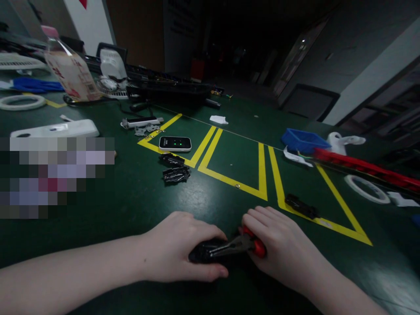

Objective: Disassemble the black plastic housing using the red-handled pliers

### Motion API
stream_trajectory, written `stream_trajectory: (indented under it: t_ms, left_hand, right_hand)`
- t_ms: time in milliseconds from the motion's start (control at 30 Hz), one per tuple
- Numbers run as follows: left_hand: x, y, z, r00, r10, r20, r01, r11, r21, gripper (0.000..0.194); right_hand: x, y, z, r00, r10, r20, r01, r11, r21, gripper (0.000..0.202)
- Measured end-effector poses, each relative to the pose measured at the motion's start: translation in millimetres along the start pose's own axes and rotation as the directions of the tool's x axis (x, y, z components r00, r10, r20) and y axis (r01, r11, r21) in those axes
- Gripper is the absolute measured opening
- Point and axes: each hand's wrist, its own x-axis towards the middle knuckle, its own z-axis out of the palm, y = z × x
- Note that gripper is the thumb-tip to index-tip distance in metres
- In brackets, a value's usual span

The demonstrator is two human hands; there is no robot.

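At the front of the green table (pixel 131 201), my left hand (pixel 177 247) is closed around a small black plastic part (pixel 204 252). My right hand (pixel 278 245) grips red-handled needle-nose pliers (pixel 234 246), whose jaws point left and reach the black part. Whether the jaws bite on it or only touch it, I cannot tell. Similar black parts (pixel 176 174) lie beyond my left hand, beside the yellow tape. Another black part (pixel 302 206) rests on the tape to the right, past my right hand.
A black-and-white device with green lights (pixel 175 143) sits inside the left taped box. Back left stand a pink-capped bottle (pixel 70 68) and a white case (pixel 55 130). To the right are a blue tray (pixel 305 140), a red strip (pixel 364 168) and a tape roll (pixel 366 189).
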Motion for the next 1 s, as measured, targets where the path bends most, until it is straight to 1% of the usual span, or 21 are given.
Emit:
stream_trajectory:
  t_ms: [133, 267, 500, 567, 733, 867, 1000]
  left_hand:
    - [-1, 2, -1.4, 1.000, -0.012, 0.005, 0.012, 1.000, -0.005, 0.040]
    - [-2, 0, 0.5, 1.000, 0.002, -0.014, -0.002, 1.000, -0.010, 0.043]
    - [-1, -5, 6.3, 0.999, 0.025, -0.043, -0.025, 1.000, 0.007, 0.044]
    - [-1, -6, 6.9, 0.997, 0.044, -0.056, -0.043, 0.999, 0.034, 0.044]
    - [-1, -9, 6.2, 0.990, 0.109, -0.092, -0.091, 0.978, 0.188, 0.046]
    - [-2, -12, 6.0, 0.988, 0.136, -0.077, -0.115, 0.967, 0.226, 0.050]
    - [-3, -14, 8.1, 0.987, 0.143, -0.076, -0.123, 0.967, 0.225, 0.057]
  right_hand:
    - [-1, 7, 0, 1.000, -0.002, -0.010, 0.002, 1.000, -0.003, 0.022]
    - [0, 13, 3, 0.999, -0.006, -0.035, 0.005, 1.000, -0.013, 0.020]
    - [0, 9, 3, 0.998, -0.016, -0.060, 0.015, 1.000, -0.015, 0.014]
    - [-1, 8, 3, 0.998, -0.011, -0.065, 0.010, 1.000, -0.022, 0.014]
    - [-1, 9, 5, 0.996, -0.009, -0.086, 0.006, 0.999, -0.038, 0.013]
    - [0, 9, 5, 0.996, -0.014, -0.088, 0.011, 0.999, -0.041, 0.016]
    - [0, 7, 4, 0.996, -0.010, -0.092, 0.005, 0.999, -0.050, 0.017]
